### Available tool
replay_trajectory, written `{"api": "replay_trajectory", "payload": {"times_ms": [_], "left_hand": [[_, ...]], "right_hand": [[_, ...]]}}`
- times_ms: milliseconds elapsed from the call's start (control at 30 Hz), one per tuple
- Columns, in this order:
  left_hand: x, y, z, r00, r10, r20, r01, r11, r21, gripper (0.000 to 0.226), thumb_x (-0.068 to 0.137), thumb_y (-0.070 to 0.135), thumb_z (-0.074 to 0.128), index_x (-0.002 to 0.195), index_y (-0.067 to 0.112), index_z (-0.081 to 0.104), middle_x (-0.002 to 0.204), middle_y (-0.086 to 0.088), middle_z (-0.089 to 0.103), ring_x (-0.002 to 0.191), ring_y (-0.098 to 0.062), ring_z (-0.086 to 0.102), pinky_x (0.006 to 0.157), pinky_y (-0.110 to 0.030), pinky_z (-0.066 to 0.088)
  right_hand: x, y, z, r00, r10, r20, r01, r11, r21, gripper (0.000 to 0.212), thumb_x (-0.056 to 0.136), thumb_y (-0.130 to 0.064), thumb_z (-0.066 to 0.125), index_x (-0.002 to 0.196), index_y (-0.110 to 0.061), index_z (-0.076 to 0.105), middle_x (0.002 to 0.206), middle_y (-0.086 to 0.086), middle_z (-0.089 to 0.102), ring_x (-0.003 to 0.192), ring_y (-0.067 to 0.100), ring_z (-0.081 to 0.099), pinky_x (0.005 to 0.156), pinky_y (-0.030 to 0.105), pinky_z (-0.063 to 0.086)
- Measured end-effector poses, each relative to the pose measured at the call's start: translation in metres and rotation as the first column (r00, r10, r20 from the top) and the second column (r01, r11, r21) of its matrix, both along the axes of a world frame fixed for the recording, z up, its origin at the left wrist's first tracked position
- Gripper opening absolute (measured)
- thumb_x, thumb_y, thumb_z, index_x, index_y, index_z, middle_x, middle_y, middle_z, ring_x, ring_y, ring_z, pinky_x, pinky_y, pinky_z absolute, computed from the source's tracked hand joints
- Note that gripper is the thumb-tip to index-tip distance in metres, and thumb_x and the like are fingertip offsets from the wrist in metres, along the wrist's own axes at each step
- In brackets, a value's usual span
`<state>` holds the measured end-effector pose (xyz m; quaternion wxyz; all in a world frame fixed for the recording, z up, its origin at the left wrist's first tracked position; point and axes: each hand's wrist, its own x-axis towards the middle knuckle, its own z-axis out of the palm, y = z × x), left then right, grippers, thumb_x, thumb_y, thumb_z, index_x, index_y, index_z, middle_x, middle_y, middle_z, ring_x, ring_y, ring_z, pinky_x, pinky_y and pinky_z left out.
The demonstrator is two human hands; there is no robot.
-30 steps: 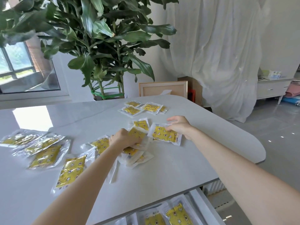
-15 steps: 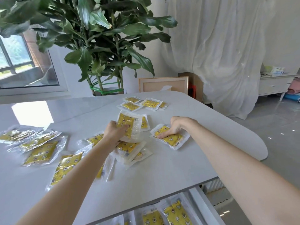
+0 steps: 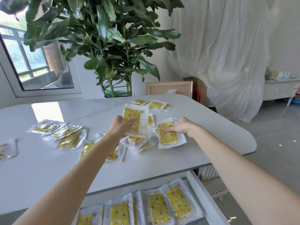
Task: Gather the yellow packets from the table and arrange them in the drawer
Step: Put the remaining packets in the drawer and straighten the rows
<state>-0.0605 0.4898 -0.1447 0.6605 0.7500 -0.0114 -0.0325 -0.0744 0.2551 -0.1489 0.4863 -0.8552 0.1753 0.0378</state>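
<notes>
My left hand grips a yellow packet in clear wrap and holds it upright above the white table. To its right, my right hand pinches the top of a second yellow packet that lies on the table. More packets lie heaped under my left wrist, several sit in a group at the left, and a few rest at the far edge. Below the table's front edge the open drawer holds a row of packets.
A large potted plant stands behind the table, with a framed board beside it. White drapes hang at the right, and a low white cabinet stands on the grey floor beyond.
My left hand lifted a packet from the heap and raised it upright. My right hand drew its packet nearer along the table. The view tilted down, showing more of the drawer.
</notes>
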Motion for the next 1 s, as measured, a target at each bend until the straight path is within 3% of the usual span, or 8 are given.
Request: {"api": "replay_trajectory", "payload": {"times_ms": [100,167,233,367,500,800,933,1000], "left_hand": [[-0.023,0.012,0.009,1.0,0.009,0.022,-0.008,1.0,-0.018,0.025,0.09,0.024,0.061,0.108,0.013,0.047,0.1,-0.011,0.063,0.086,-0.027,0.064,0.083,-0.038,0.054],[-0.042,0.023,0.014,0.999,0.005,0.047,-0.005,1.0,-0.003,0.026,0.09,0.023,0.061,0.11,0.012,0.048,0.094,-0.008,0.063,0.076,-0.023,0.061,0.068,-0.033,0.052],[-0.062,0.035,0.016,0.999,0.002,0.05,-0.001,1.0,-0.018,0.027,0.09,0.021,0.061,0.112,0.01,0.049,0.095,-0.009,0.063,0.075,-0.023,0.062,0.071,-0.036,0.055],[-0.103,0.062,0.012,0.999,-0.007,0.04,0.01,0.998,-0.057,0.027,0.09,0.018,0.061,0.114,0.012,0.051,0.096,-0.005,0.064,0.07,-0.018,0.062,0.053,-0.022,0.054],[-0.145,0.088,-0.006,0.999,-0.044,-0.019,0.043,0.997,-0.07,0.028,0.09,0.016,0.062,0.116,0.015,0.052,0.095,0.0,0.066,0.074,-0.014,0.065,0.057,-0.018,0.057],[-0.203,0.125,-0.057,0.942,-0.273,-0.194,0.295,0.951,0.095,0.03,0.089,0.02,0.063,0.117,0.013,0.058,0.107,-0.009,0.07,0.095,-0.026,0.068,0.088,-0.04,0.054],[-0.207,0.139,-0.077,0.882,-0.338,-0.329,0.404,0.901,0.16,0.018,0.091,0.018,0.06,0.108,0.016,0.063,0.091,-0.005,0.071,0.075,-0.019,0.065,0.063,-0.026,0.054],[-0.203,0.148,-0.086,0.869,-0.312,-0.384,0.419,0.877,0.236,0.015,0.093,0.017,0.056,0.106,0.011,0.063,0.087,-0.007,0.066,0.069,-0.018,0.059,0.058,-0.025,0.046]], "right_hand": [[-0.018,0.008,0.004,0.998,-0.014,0.065,-0.003,0.966,0.259,0.112,0.021,-0.047,0.094,0.12,-0.007,0.061,0.112,0.009,0.071,0.1,0.023,0.069,0.092,0.04,0.054],[-0.04,0.021,0.014,0.998,0.002,0.065,-0.031,0.89,0.454,0.081,0.047,-0.034,0.092,0.117,-0.004,0.063,0.1,0.011,0.074,0.085,0.021,0.073,0.077,0.036,0.06],[-0.058,0.03,0.017,0.997,0.046,0.054,-0.068,0.823,0.565,0.044,0.073,-0.026,0.08,0.109,-0.005,0.067,0.09,0.009,0.075,0.075,0.017,0.074,0.068,0.03,0.06],[-0.1,0.048,0.012,0.992,0.121,0.029,-0.111,0.752,0.649,0.037,0.076,-0.028,0.074,0.107,-0.009,0.068,0.097,0.007,0.074,0.084,0.017,0.071,0.089,0.033,0.054],[-0.143,0.065,-0.006,0.972,0.232,0.033,-0.19,0.701,0.687,0.033,0.076,-0.021,0.069,0.106,-0.008,0.066,0.093,0.008,0.072,0.073,0.015,0.072,0.07,0.029,0.06],[-0.198,0.079,-0.043,0.881,0.458,-0.115,-0.296,0.725,0.621,0.05,0.055,-0.019,0.081,0.102,-0.006,0.067,0.092,0.007,0.074,0.075,0.014,0.072,0.067,0.025,0.06],[-0.2,0.079,-0.057,0.883,0.41,-0.228,-0.261,0.834,0.487,0.005,0.087,-0.012,0.066,0.089,-0.007,0.064,0.08,0.002,0.072,0.064,0.006,0.07,0.05,0.017,0.053],[-0.196,0.08,-0.067,0.89,0.378,-0.254,-0.235,0.859,0.455,0.006,0.089,-0.011,0.064,0.086,-0.007,0.066,0.081,0.003,0.072,0.063,0.006,0.07,0.051,0.016,0.053]]}}
